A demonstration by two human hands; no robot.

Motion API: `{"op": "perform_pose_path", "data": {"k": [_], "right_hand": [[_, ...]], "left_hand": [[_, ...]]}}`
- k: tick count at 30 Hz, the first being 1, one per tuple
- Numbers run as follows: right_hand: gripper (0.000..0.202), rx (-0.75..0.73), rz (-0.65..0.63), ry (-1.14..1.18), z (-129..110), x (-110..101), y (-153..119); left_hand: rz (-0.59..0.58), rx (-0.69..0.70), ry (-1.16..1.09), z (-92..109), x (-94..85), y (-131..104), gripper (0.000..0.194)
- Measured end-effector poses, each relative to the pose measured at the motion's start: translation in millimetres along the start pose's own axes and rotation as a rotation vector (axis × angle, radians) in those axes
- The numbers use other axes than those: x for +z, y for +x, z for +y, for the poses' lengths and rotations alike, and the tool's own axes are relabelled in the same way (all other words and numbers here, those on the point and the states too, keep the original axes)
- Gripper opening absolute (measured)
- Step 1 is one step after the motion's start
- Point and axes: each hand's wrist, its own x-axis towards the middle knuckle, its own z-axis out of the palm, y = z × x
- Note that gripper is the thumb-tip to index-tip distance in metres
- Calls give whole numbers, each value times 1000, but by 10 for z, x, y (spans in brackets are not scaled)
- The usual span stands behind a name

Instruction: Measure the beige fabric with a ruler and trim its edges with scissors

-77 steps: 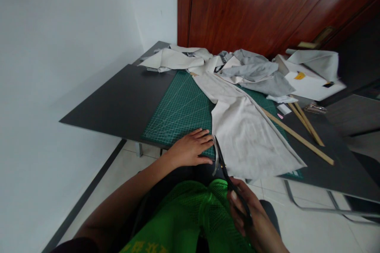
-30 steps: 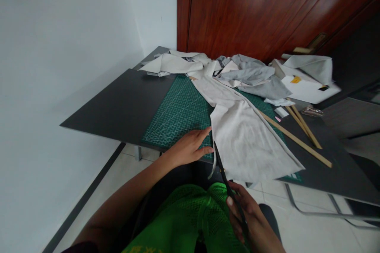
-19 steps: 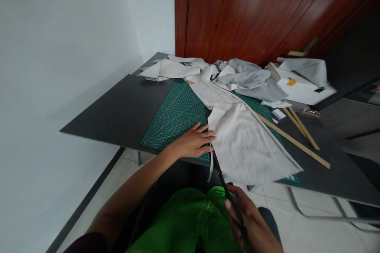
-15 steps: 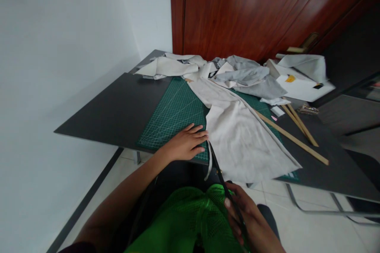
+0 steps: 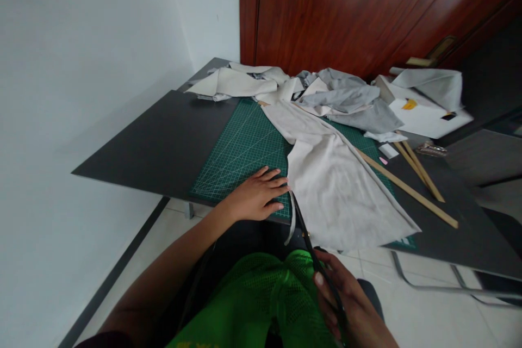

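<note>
R hand (image 5: 346, 296) grips black scissors (image 5: 312, 253) by the handles; blade tips sit at the left edge of the pale cloth (image 5: 334, 190). Can't tell how wide the blades stand. L hand (image 5: 255, 198) lies spread, palm down, gripping nothing, on the green mat (image 5: 244, 152) w/ fingertips at that edge, v. close to the tips. The cloth lies over the mat's right part, its near end at the table's (image 5: 155, 141) near edge; a thin strip (image 5: 292, 223) hangs near left of the blades.

Step looks like trimming a narrow strip off the left edge. To do it well: keep L fingers left of & clear of the blade line, press the cloth flat w/o pulling it askew, ride the lower blade on the mat, take smooth even bites, keep strip width const., & let the strip fall left, away from the blades.
</note>
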Motion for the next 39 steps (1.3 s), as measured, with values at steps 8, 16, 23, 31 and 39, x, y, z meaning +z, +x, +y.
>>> {"op": "perform_pose_path", "data": {"k": [8,16,23,31,39], "right_hand": [[65,-11,2,-2,7,25,-8],[67,-5,46,71,-51,52,-3],[66,-53,89,119,-121,63,58],[54,-114,35,98,-129,108,288],[60,-129,-26,39,-89,113,371]], "left_hand": [[12,5,1,9,-2,-2,52],[9,5,0,14,-8,-8,51],[6,1,-3,15,-19,-10,50],[-16,8,-6,27,-43,-9,54],[-42,5,-6,24,-43,-14,59]]}}
